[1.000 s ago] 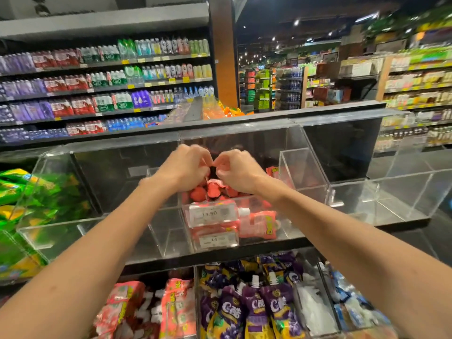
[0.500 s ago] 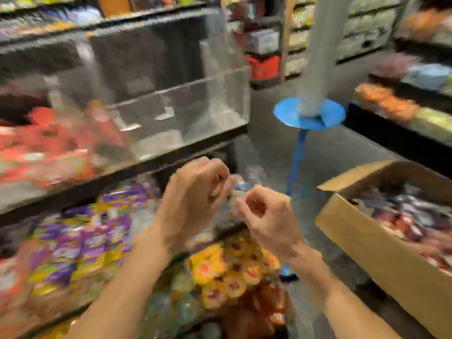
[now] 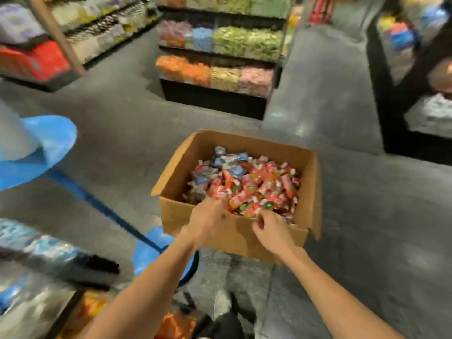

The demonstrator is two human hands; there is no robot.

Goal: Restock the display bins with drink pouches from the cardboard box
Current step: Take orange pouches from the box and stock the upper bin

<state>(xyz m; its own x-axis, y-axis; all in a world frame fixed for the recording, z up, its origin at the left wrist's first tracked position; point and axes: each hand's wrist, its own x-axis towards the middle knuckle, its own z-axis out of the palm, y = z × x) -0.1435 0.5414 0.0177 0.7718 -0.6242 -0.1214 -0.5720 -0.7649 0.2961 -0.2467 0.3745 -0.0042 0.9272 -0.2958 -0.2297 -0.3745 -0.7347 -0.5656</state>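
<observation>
Smeared by motion over most of the view, so no reading the print on the drink pouches (image 3: 256,189) heaped in the cardboard box (image 3: 311,192). Mostly red with white caps, by the look of them, with a few blue and silver ones (image 3: 228,165) toward the far left corner. Depth of the heap hidden by the box walls. In the lower left, only a smear of the display bins (image 3: 36,255), cut off by the frame edge, contents no more than streaks of blue, silver and orange. Also cut off at the left: a blue disc (image 3: 49,152) on a slanting blue pole, with something pale grey on top.

Both bare forearms stretched forward and down, side by side. Over the near wall of the box, the left grip (image 3: 208,221), back of the hand up, fingers pointing down at the pouches just inside the rim. Too blurred to tell whether clamped on anything or apart. Just beside it, also at the near rim, the right grip (image 3: 272,232), fingers curled with thumb close to the fingertips. Cannot tell whether pinching a pouch or nothing.

Box open-topped, flaps out, on the grey floor (image 3: 354,228) of the aisle, straight ahead. Beyond it, well apart, racks of bagged goods (image 3: 220,45) in orange, green, blue and pink, out of focus.
</observation>
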